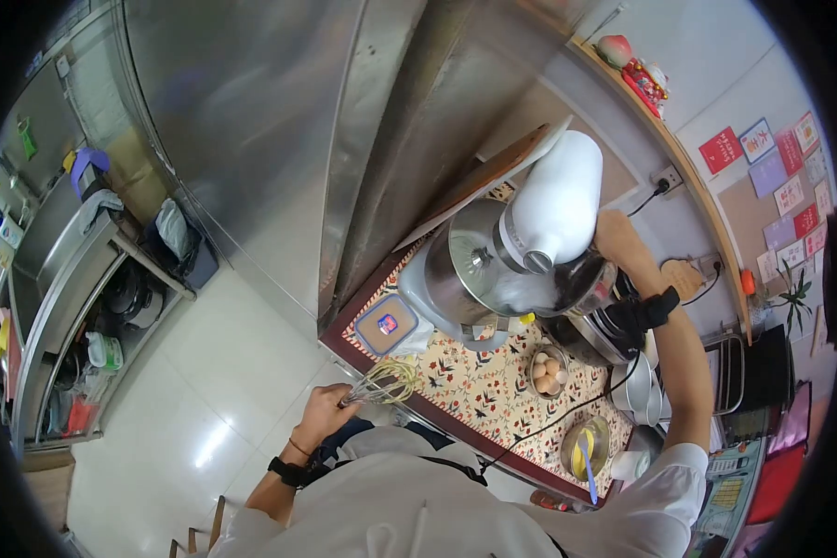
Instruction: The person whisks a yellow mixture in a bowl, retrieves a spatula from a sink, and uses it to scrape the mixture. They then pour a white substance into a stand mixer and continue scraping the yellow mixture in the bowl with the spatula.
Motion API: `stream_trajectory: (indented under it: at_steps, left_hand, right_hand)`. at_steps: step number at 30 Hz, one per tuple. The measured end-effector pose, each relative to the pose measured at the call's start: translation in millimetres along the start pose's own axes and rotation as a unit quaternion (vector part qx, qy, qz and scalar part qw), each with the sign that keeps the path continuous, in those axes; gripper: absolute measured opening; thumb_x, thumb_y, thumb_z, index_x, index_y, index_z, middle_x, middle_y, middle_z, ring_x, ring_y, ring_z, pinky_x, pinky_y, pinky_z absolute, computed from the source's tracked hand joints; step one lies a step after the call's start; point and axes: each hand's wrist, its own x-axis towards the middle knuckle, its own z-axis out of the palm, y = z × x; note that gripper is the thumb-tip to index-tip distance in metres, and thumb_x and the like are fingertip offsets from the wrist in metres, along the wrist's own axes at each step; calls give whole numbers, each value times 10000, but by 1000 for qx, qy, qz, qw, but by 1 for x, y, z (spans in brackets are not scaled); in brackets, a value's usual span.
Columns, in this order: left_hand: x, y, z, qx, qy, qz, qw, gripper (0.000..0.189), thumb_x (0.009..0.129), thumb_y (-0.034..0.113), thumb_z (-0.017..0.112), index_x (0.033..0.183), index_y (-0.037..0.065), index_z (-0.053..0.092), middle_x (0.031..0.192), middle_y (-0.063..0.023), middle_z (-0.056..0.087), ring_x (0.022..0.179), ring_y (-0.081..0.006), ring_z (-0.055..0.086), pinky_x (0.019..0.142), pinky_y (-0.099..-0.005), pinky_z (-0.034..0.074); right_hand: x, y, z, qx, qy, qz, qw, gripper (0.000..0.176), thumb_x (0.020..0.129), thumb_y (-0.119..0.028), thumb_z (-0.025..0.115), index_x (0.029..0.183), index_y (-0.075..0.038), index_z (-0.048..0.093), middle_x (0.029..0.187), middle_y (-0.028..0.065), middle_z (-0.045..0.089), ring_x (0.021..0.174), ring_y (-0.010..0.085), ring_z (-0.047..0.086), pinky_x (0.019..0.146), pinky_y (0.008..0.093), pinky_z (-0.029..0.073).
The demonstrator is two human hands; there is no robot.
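Note:
My left hand (318,415) is closed round the handle of a wire whisk (384,382), whose wires have pale yellow batter on them. A white stand mixer (560,200) stands on the table with its steel mixing bowl (465,265) under the head. Reaching past the mixer's right side, my right hand (620,238) grips the edge of a shiny metal bowl (588,290), tilted beside the mixing bowl. My fingertips there are partly hidden. A small bowl of eggs (548,372) sits nearer me.
On the patterned tablecloth (479,391) are a lidded plastic container (386,325) and a steel bowl (575,456) with yellow contents and a blue spatula (588,471). White bowls (634,386) stand at the right. A black cord (567,409) crosses the table. A metal cabinet (242,121) rises at the left.

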Motion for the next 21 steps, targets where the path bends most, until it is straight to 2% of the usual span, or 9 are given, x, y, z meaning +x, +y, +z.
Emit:
stream_trajectory:
  at_steps: [4, 7, 11, 18, 19, 21]
  left_hand:
    - [5, 7, -3, -9, -11, -6, 1000, 171, 672, 131, 626, 722, -20, 562, 640, -155, 549, 560, -314, 550, 508, -345, 447]
    - [3, -1, 3, -12, 24, 9, 1000, 177, 659, 129, 624, 732, -21, 563, 652, -156, 558, 570, -316, 555, 519, -351, 450]
    - [1, 1, 3, 5, 7, -31, 999, 193, 644, 136, 629, 731, -24, 563, 670, -160, 567, 584, -320, 562, 537, -360, 454]
    - [1, -3, 10, 5, -5, -51, 999, 187, 652, 140, 634, 706, -22, 559, 652, -171, 562, 578, -336, 555, 522, -360, 442]
    - [2, -6, 11, 5, -10, -55, 998, 184, 655, 140, 634, 702, -21, 559, 647, -174, 560, 574, -338, 552, 517, -359, 440]
    - [6, -3, 14, 14, -18, -49, 999, 182, 660, 141, 636, 693, -19, 557, 636, -177, 554, 563, -340, 545, 510, -357, 435]
  right_hand:
    - [-6, -12, -18, 27, -2, 30, 999, 122, 638, -34, 551, 665, 76, 596, 700, 288, 565, 701, 406, 587, 636, 439, 483]
    - [-5, -10, -22, 20, -23, 56, 998, 127, 644, -39, 554, 676, 75, 601, 714, 288, 567, 710, 406, 586, 643, 436, 484]
    - [-4, -14, -16, 6, -34, 53, 998, 134, 656, -37, 545, 685, 81, 601, 725, 293, 566, 726, 406, 586, 650, 436, 485]
    - [-58, 4, -35, 23, -15, 100, 995, 123, 664, -4, 503, 682, 72, 598, 754, 283, 570, 746, 397, 574, 682, 422, 469]
    - [-77, 5, -41, 49, -10, 132, 990, 174, 671, -5, 502, 806, 56, 592, 786, 275, 571, 761, 393, 564, 718, 422, 450]
    - [-117, 5, -38, 123, 22, 141, 982, 232, 680, -18, 509, 897, 43, 564, 814, 270, 571, 789, 393, 559, 733, 428, 442]
